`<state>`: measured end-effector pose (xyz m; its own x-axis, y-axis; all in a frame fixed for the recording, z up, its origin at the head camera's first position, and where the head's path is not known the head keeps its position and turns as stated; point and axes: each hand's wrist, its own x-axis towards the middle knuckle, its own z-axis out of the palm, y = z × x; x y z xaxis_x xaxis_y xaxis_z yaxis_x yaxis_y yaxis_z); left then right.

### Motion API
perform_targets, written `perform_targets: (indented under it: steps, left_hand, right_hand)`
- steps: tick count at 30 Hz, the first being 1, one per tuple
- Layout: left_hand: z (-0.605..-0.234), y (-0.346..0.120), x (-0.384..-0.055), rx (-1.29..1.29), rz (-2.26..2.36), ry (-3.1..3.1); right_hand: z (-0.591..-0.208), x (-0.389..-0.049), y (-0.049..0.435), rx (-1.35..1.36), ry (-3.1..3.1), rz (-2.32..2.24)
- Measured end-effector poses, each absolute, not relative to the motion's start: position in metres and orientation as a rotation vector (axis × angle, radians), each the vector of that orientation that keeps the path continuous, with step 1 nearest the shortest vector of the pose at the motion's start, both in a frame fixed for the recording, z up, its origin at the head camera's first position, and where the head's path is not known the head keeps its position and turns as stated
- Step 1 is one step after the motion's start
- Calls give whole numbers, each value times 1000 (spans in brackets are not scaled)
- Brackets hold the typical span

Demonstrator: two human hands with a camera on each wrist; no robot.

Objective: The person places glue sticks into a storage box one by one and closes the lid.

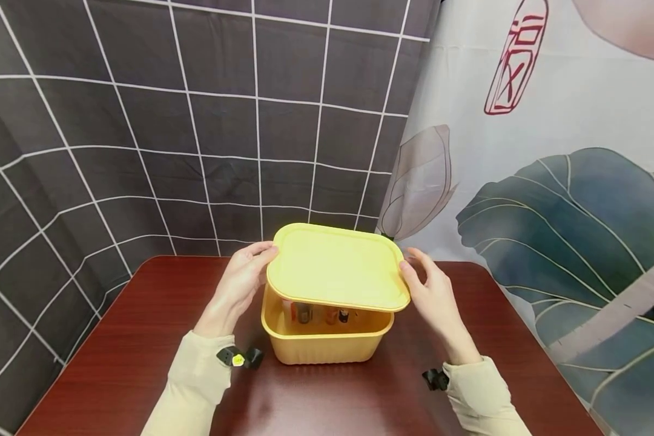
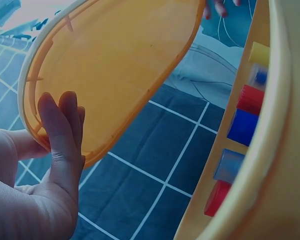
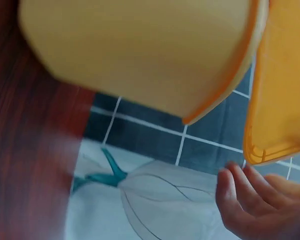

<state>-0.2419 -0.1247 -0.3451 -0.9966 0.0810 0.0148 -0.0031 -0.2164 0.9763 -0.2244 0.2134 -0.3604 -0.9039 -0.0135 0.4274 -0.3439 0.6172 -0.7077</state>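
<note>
A yellow plastic lid (image 1: 338, 266) is tilted above a yellow storage box (image 1: 327, 350), its far side raised higher and the box's front part uncovered. My left hand (image 1: 238, 287) grips the lid's left end, thumb on top and fingers against the underside, as the left wrist view shows. At the opposite end, my right hand (image 1: 435, 297) pinches the lid's edge near its corner; some of its fingers stand apart from the lid. Inside the box, small capped containers show, among them a red one (image 2: 251, 99) and a blue one (image 2: 243, 127). The lid hides the box's rear.
The box stands on a dark red-brown wooden table (image 1: 158, 339). Behind it hangs a dark cloth with a white grid (image 1: 223, 127). A pale cloth printed with large leaves (image 1: 567, 224) hangs at the right. Black straps (image 1: 240, 357) are at both wrists.
</note>
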Motion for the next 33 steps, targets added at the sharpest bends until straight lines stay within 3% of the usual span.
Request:
perform_targets:
  steps: [6, 15, 25, 33]
  left_hand:
    - [-350, -125, -240, 82, 2428, 1912]
    - [-363, -125, -236, 23, 2382, 2045]
    - [-369, -128, -221, 214, 1796, 2669]
    - [-374, -131, -216, 224, 1445, 2908]
  right_hand:
    - [-360, -228, 214, 135, -2513, 1451]
    - [-364, -227, 204, 93, -2514, 1223]
    - [-377, -223, 193, 80, -2508, 1024]
    - [-381, -223, 188, 100, -2540, 963]
